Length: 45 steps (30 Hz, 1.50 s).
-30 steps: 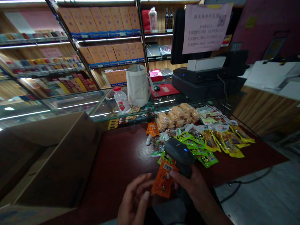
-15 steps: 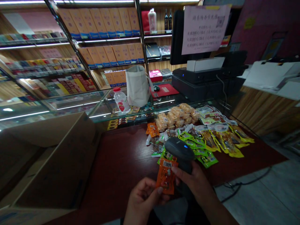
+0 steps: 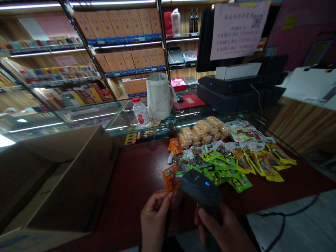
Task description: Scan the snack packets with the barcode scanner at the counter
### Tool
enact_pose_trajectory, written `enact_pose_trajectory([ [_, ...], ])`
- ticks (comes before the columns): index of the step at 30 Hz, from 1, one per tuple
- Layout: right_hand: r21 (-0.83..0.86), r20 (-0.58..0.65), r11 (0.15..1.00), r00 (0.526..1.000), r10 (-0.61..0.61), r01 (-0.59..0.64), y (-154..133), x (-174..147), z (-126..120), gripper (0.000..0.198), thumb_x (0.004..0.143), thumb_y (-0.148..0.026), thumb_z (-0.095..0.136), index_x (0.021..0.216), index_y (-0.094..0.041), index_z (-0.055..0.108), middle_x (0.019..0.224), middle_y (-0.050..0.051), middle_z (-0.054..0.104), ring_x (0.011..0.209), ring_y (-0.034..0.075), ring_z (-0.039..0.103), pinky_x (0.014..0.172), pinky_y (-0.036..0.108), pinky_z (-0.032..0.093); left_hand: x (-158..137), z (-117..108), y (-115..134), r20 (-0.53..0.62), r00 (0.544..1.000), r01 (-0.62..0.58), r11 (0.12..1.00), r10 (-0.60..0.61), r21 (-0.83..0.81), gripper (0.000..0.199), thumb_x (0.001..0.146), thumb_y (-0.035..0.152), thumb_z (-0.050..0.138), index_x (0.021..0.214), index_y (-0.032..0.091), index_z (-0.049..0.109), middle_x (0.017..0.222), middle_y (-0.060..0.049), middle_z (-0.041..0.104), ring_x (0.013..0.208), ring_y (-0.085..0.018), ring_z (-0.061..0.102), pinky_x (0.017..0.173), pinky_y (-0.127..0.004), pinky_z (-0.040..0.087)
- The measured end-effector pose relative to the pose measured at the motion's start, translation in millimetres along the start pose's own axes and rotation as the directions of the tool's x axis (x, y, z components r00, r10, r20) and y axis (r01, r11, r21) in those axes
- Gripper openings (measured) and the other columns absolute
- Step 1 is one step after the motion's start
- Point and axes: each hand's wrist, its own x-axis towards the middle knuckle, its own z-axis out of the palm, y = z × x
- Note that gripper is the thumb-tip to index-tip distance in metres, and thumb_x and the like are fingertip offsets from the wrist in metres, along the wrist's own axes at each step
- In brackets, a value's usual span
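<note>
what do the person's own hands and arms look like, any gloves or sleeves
The left hand and right hand are both bare: no gloves, and no ring, watch or bracelet shows. No sleeve reaches the parts of the wrists in view. Higher up, the arms are out of frame, so any sleeves there can't be told.

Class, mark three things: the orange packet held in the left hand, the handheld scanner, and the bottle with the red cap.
Held orange packet (image 3: 171, 180), head view, middle of its face.
Handheld scanner (image 3: 201, 189), head view, its upper casing.
Red-capped bottle (image 3: 141, 113), head view, front of its body.
</note>
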Motion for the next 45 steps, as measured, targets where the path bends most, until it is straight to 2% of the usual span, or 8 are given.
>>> enact_pose_trajectory([
  [7, -0.032, 0.007, 0.998, 0.999, 0.053, -0.053, -5, -1, 2, 0.07, 0.073, -0.089, 0.056, 0.077, -0.019, 0.061, 0.049, -0.001, 0.059, 0.044, 0.015, 0.052, 0.048, 0.025, 0.04, 3, -3, -3, -0.018, 0.999, -0.043, 0.999, 0.044, 0.02, 0.02, 0.067, 0.037, 0.083, 0.072, 0.019, 0.076, 0.081, -0.007, 0.078, 0.078, -0.023, 0.073, 0.074, -0.027, 0.058],
  [20, 0.004, 0.056, 1.0, 0.998, 0.0, 0.0, 10, 3, -2, 0.064, 0.081, -0.082, 0.055, 0.081, -0.018, 0.062, 0.051, -0.002, 0.055, 0.043, 0.014, 0.05, 0.046, 0.023, 0.04, 2, 0, -1, -0.023, 0.999, -0.026, 0.998, 0.027, 0.06, 0.024, 0.067, 0.041, 0.083, 0.07, 0.018, 0.076, 0.08, -0.007, 0.079, 0.08, -0.024, 0.074, 0.073, -0.027, 0.058],
  [23, 0.037, 0.071, 0.999, 0.997, -0.006, 0.003, 15, 7, -5, 0.063, 0.081, -0.081, 0.056, 0.082, -0.018, 0.059, 0.054, -0.003, 0.055, 0.04, 0.012, 0.049, 0.043, 0.022, 0.039, 6, 1, -5, -0.005, 1.0, 0.02, 0.999, -0.02, 0.044, 0.026, 0.066, 0.041, 0.084, 0.073, 0.017, 0.076, 0.078, -0.007, 0.078, 0.079, -0.024, 0.075, 0.074, -0.027, 0.058],
  [27, 0.034, 0.041, 0.999, 0.999, 0.023, -0.024, 9, 7, -11, 0.067, 0.077, -0.084, 0.058, 0.078, -0.018, 0.06, 0.049, -0.003, 0.054, 0.042, 0.012, 0.049, 0.046, 0.022, 0.04, 34, 9, -5, 0.023, 0.993, 0.119, 0.988, -0.117, -0.102, 0.032, 0.065, 0.041, 0.085, 0.08, 0.014, 0.073, 0.079, -0.007, 0.079, 0.078, -0.022, 0.076, 0.074, -0.028, 0.059],
  [32, 0.082, -0.04, 0.997, 0.999, -0.01, 0.013, 6, 2, -20, 0.067, 0.077, -0.083, 0.061, 0.08, -0.016, 0.061, 0.053, -0.003, 0.056, 0.042, 0.011, 0.05, 0.045, 0.022, 0.04, 97, 33, 19, 0.057, 0.993, 0.119, 0.955, -0.107, -0.27, 0.028, 0.063, 0.024, 0.088, 0.077, 0.012, 0.067, 0.075, -0.006, 0.077, 0.073, -0.017, 0.075, 0.074, -0.025, 0.06],
  [37, 0.144, -0.104, 0.989, 0.994, -0.018, 0.033, 19, 0, -27, 0.07, 0.076, -0.081, 0.065, 0.093, -0.013, 0.065, 0.067, 0.002, 0.063, 0.043, 0.01, 0.05, 0.042, 0.021, 0.036, 139, 59, 33, 0.111, 0.982, 0.173, 0.964, -0.153, -0.204, 0.018, 0.07, 0.014, 0.081, 0.075, 0.011, 0.065, 0.068, -0.007, 0.074, 0.061, -0.014, 0.072, 0.054, -0.019, 0.055],
  [42, 0.14, -0.162, 0.989, 0.987, -0.015, 0.038, 23, -1, -31, 0.075, 0.072, -0.084, 0.066, 0.094, -0.012, 0.068, 0.066, 0.002, 0.064, 0.042, 0.011, 0.051, 0.044, 0.022, 0.037, 151, 72, 23, 0.108, 0.98, 0.178, 0.978, -0.167, -0.106, 0.021, 0.065, 0.017, 0.082, 0.069, 0.012, 0.062, 0.06, -0.004, 0.07, 0.049, -0.012, 0.066, 0.041, -0.015, 0.044],
  [45, 0.157, -0.142, 0.987, 0.99, -0.016, 0.038, 24, 0, -32, 0.074, 0.07, -0.084, 0.066, 0.088, -0.013, 0.068, 0.064, 0.002, 0.063, 0.04, 0.01, 0.05, 0.042, 0.022, 0.034, 154, 73, 16, 0.112, 0.982, 0.155, 0.987, -0.149, -0.042, 0.024, 0.06, 0.022, 0.085, 0.065, 0.012, 0.063, 0.059, -0.003, 0.069, 0.04, -0.008, 0.058, 0.035, -0.015, 0.034],
])
